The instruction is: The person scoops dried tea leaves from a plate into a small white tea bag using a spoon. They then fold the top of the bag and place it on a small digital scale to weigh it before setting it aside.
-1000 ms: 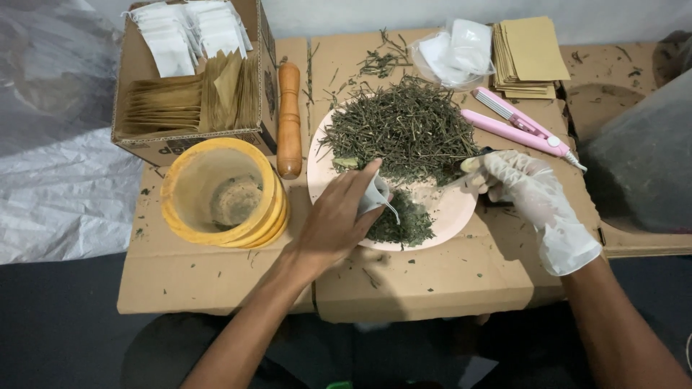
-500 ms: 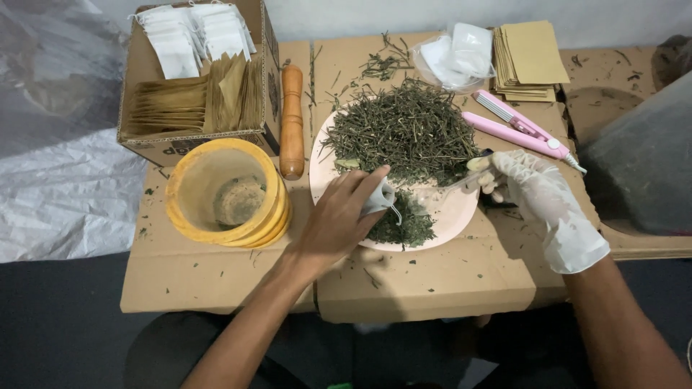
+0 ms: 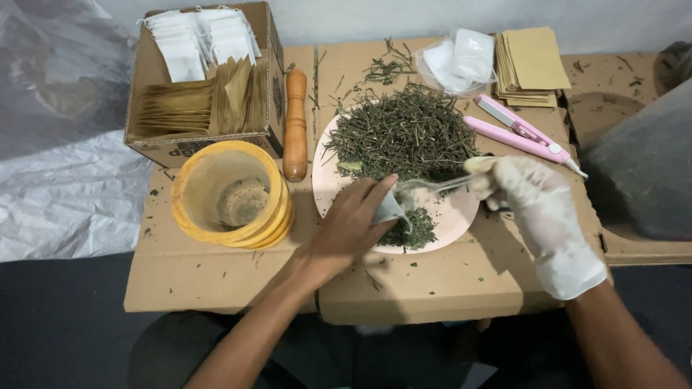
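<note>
My bare left hand (image 3: pixel 351 225) pinches a small white filter bag (image 3: pixel 390 209) over the near edge of a pink plate (image 3: pixel 461 216). The plate carries a big heap of long dried green herbs (image 3: pixel 404 133) and a smaller pile of crushed herbs (image 3: pixel 412 229). My right hand (image 3: pixel 537 209), in a white glove, holds a metal spoon (image 3: pixel 432 185) whose bowl points at the mouth of the bag.
A yellow mortar (image 3: pixel 231 196) stands left of the plate, a wooden pestle (image 3: pixel 295 122) beside it. A cardboard box (image 3: pixel 205 79) holds white bags and brown envelopes. A pink sealer (image 3: pixel 522 133), a clear packet (image 3: pixel 458 61) and stacked brown envelopes (image 3: pixel 530 65) lie behind. All rest on flattened cardboard (image 3: pixel 432 288).
The spoon has swung from the plate's right side toward the bag's mouth. My left hand holds the bag in nearly the same spot.
</note>
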